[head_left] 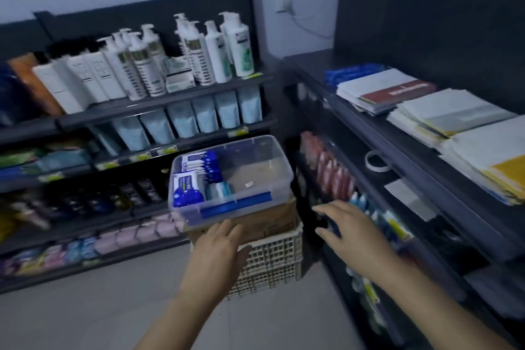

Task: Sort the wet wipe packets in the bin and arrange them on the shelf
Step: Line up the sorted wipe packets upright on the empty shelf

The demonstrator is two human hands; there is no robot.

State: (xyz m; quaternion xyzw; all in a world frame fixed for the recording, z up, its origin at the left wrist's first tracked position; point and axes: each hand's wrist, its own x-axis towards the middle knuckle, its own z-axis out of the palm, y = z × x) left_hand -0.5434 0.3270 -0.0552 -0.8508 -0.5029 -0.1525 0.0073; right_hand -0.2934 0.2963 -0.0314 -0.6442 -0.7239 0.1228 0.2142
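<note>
left hand (220, 241) spread, near bin (279, 160) front | right hand (345, 224) spread, beside bin | packets (189, 187) in bin's left end

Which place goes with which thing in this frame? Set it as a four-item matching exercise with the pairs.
1. clear plastic bin
2. white pump bottles
3. white tape roll
4. blue-and-white wet wipe packets

A. left end of the bin
B. top left shelf
C. on a brown cardboard box atop a cream lattice crate
D. dark right shelf, below the paper stacks

Pairs: 1-C, 2-B, 3-D, 4-A
</note>
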